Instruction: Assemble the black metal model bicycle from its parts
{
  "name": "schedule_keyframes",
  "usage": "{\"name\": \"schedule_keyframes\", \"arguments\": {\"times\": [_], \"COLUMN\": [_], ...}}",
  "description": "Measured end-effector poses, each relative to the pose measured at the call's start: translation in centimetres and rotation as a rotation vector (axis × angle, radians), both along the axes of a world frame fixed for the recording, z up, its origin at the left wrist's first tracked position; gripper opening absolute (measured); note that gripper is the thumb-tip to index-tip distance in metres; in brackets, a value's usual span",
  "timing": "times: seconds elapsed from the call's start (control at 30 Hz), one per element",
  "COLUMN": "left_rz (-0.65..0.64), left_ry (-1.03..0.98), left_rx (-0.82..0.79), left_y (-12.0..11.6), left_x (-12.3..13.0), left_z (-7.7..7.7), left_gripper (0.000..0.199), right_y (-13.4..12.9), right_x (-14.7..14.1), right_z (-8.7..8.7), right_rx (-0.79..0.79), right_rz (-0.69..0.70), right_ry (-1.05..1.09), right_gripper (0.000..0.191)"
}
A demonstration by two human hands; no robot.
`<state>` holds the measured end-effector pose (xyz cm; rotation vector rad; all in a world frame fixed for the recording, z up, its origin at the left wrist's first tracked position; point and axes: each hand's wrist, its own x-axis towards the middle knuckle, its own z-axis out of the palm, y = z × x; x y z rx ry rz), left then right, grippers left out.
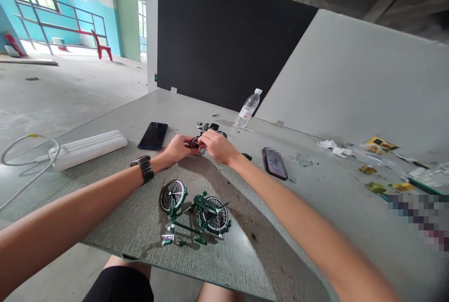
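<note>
Near the middle of the table, my left hand (pixel 177 149) and my right hand (pixel 216 145) meet at the small wheel (pixel 197 146) of a model bicycle. My left fingers are closed at the wheel's left side, and my right fingers pinch at its right side. More of this bicycle, with a silver front part (pixel 202 127) and a dark piece, shows behind my right hand, which hides much of it. Closer to me, a green model bicycle (pixel 189 228) with two spoked wheels lies upside down or tilted on the table; which one I cannot tell.
A white power strip (pixel 90 149) with a cable and a dark phone (pixel 153 136) are at the left. A clear bottle (pixel 248 108) stands behind. Another phone (pixel 275 163) lies right of my hands, with wrappers (pixel 379 143) farther right.
</note>
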<state>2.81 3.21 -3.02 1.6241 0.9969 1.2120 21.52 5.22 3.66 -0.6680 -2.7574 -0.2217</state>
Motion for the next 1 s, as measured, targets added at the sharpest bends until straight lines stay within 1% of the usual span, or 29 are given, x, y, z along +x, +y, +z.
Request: {"name": "schedule_keyframes", "arguments": {"times": [0.1,0.17,0.23,0.33,0.4,0.5,0.63,0.73,0.83,0.9,1.0], "left_rz": [0.001,0.007,0.008,-0.004,-0.009,-0.012,-0.018,-0.012,-0.003,0.003,-0.002], "left_ry": [0.021,0.012,-0.023,-0.067,-0.066,-0.050,-0.044,-0.042,-0.032,-0.021,-0.019], "left_rx": [0.024,0.014,-0.010,-0.025,-0.024,-0.024,-0.031,-0.039,-0.052,-0.057,-0.057], "left_y": [0.0,-0.1,-0.2,-0.3,-0.3,-0.1,-0.1,-0.3,-0.5,-0.6,-0.6], "left_x": [-0.1,0.0,0.0,0.1,0.1,0.0,-0.1,0.0,0.1,0.1,0.0], "left_z": [0.0,0.1,0.3,0.6,0.6,0.5,0.4,0.6,0.9,1.0,1.0], "left_gripper": [0.020,0.020,0.024,0.032,0.033,0.033,0.033,0.034,0.037,0.038,0.037], "right_y": [0.1,-0.1,-0.5,-1.1,-1.3,-1.5,-1.4,-1.4,-1.3,-1.4,-1.7], "right_x": [-0.1,-0.1,0.0,0.2,0.2,0.0,0.0,0.2,0.4,0.5,0.4], "right_z": [0.8,0.9,0.5,-0.7,-1.5,-2.4,-2.8,-2.9,-3.1,-3.3,-3.5], "right_rx": [0.050,0.061,0.040,-0.051,-0.107,-0.136,-0.092,-0.044,0.005,0.014,-0.012], "right_rz": [0.086,0.073,-0.003,-0.146,-0.216,-0.268,-0.234,-0.209,-0.213,-0.229,-0.258], "right_ry": [-0.123,-0.130,-0.040,0.191,0.311,0.404,0.385,0.317,0.254,0.257,0.317], "right_gripper": [0.028,0.027,0.021,0.005,0.005,0.010,0.011,0.012,0.017,0.018,0.020]}}
